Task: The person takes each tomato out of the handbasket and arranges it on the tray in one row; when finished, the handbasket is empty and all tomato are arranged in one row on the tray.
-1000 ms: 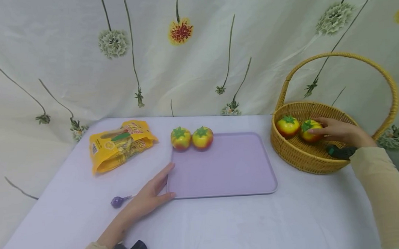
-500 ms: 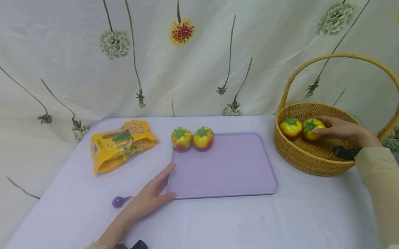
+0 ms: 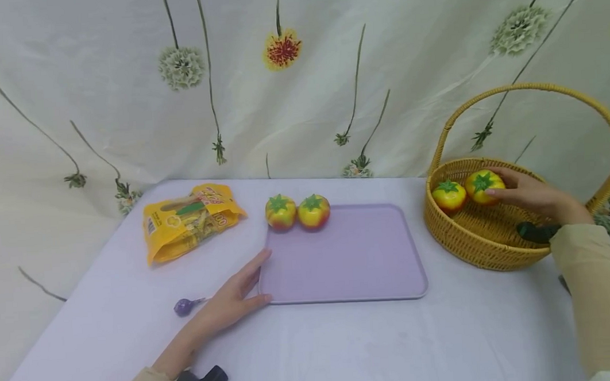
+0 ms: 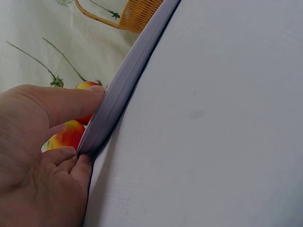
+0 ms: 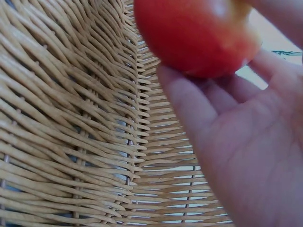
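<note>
In the head view my right hand (image 3: 530, 193) is inside the wicker basket (image 3: 474, 250) and grips a yellow-red toy persimmon (image 3: 483, 186) with a green leafy top. Its red underside (image 5: 199, 38) shows above the basket floor in the right wrist view, with fingers beneath it. Another toy persimmon (image 3: 448, 196) lies beside it in the basket. My left hand (image 3: 233, 298) rests at the left edge of the lilac tray (image 3: 345, 257), thumb near the front corner and fingers extended along the rim. Two more toy persimmons, left (image 3: 281, 212) and right (image 3: 313, 212), sit at the tray's back left corner.
A yellow candy bag (image 3: 190, 222) lies at the back left of the white-covered table (image 3: 355, 349). A purple lollipop (image 3: 184, 307) is left of my left hand. The basket's tall handle (image 3: 538, 87) arches over my right hand. Behind hangs a flowered cloth (image 3: 306, 115).
My right hand has raised the gripped toy persimmon slightly within the basket. My left hand stays at the tray's edge. The whole head view has shifted a little to the right.
</note>
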`<state>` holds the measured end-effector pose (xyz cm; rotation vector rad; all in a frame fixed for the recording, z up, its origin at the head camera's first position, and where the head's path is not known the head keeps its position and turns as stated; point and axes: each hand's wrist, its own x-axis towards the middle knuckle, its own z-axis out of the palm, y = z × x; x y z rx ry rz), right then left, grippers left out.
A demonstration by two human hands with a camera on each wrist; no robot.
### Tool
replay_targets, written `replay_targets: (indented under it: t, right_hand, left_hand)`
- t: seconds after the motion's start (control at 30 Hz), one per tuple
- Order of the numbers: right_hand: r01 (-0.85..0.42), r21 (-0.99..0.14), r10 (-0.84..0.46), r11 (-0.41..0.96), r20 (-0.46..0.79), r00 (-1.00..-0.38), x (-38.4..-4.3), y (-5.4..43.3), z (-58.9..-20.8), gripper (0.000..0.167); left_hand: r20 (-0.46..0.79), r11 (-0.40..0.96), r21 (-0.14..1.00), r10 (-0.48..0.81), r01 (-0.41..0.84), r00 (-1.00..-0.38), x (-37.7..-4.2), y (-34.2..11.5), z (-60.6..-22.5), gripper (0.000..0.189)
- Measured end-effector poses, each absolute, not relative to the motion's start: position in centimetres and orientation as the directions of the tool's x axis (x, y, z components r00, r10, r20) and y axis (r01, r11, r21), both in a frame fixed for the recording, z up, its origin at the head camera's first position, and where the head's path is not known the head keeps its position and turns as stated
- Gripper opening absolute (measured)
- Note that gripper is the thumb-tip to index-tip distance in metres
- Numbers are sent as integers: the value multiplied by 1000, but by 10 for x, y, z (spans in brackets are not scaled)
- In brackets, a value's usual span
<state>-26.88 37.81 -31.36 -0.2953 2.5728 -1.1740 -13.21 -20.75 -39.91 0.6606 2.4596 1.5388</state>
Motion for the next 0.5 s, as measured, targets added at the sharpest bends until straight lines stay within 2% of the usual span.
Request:
replay_targets:
  t: [0.33, 0.5]
  right_hand:
    - [-87, -860, -319, 503, -91, -943, -266, 378, -308, 67]
    - [-170, -911, -382, 375, 15, -924, -261, 363, -292, 59]
  left_hand:
    - [93, 378, 880, 456, 287, -885, -133, -207, -399, 81]
    - [102, 390, 871, 453, 300, -886, -132, -208, -400, 80]
